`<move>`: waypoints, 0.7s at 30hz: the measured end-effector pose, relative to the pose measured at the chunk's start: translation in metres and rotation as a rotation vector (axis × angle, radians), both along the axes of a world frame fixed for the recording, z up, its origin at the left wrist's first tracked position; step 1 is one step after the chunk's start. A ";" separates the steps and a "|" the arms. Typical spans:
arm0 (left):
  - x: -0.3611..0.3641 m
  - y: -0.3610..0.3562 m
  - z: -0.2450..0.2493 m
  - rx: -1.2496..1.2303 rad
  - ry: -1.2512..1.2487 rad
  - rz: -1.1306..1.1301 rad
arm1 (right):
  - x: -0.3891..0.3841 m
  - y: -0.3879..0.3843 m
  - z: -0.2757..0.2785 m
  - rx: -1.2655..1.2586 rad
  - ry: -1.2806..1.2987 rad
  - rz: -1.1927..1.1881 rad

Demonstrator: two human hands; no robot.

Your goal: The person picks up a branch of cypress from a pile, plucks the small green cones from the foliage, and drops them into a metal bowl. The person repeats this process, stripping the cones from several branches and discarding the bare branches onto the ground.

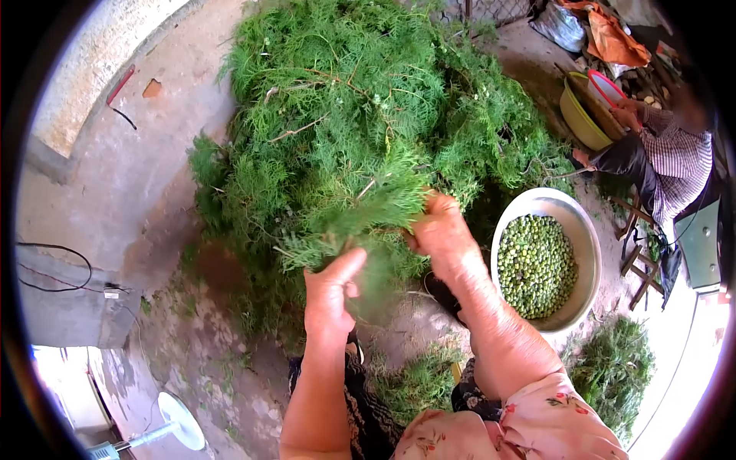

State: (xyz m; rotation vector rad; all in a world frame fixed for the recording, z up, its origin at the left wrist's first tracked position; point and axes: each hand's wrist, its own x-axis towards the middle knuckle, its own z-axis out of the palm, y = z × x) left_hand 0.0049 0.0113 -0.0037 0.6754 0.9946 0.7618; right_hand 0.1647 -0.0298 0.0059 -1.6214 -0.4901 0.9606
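L hand (331,290): closed on sprig (360,218), your thumb angled fwd-R, forearm (318,383) straight ahead.
R hand (443,226): your fingers bent at sprig's R side, wrist angled L; grip hidden, can't tell.
Sprig: btwn your hands, over pile's (330,115) near edge, part blurred.
Bowl (588,257): w/ green fruit (537,264), just R of your R arm (498,314).

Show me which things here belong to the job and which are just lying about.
Likely part of the job:
leafy branch, in the left hand
heap of green branches
metal bowl
green fruits

Apparently just lying about:
orange sack
thin red item
orange fragment
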 end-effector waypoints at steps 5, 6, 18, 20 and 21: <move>-0.015 0.016 -0.008 -0.046 -0.701 -0.003 | 0.060 -0.027 0.005 0.108 -0.056 -0.204; -0.016 0.017 -0.003 0.017 -0.731 0.008 | 0.076 -0.036 -0.004 0.119 -0.106 -0.270; -0.021 0.028 -0.015 0.048 -0.948 0.021 | 0.125 -0.075 -0.033 0.044 -0.791 -0.385; -0.018 0.022 -0.012 0.062 -0.817 0.011 | 0.075 -0.056 -0.008 0.253 -0.541 -0.182; -0.012 0.015 -0.003 0.054 -0.738 0.036 | 0.052 -0.051 0.000 0.260 -0.551 -0.019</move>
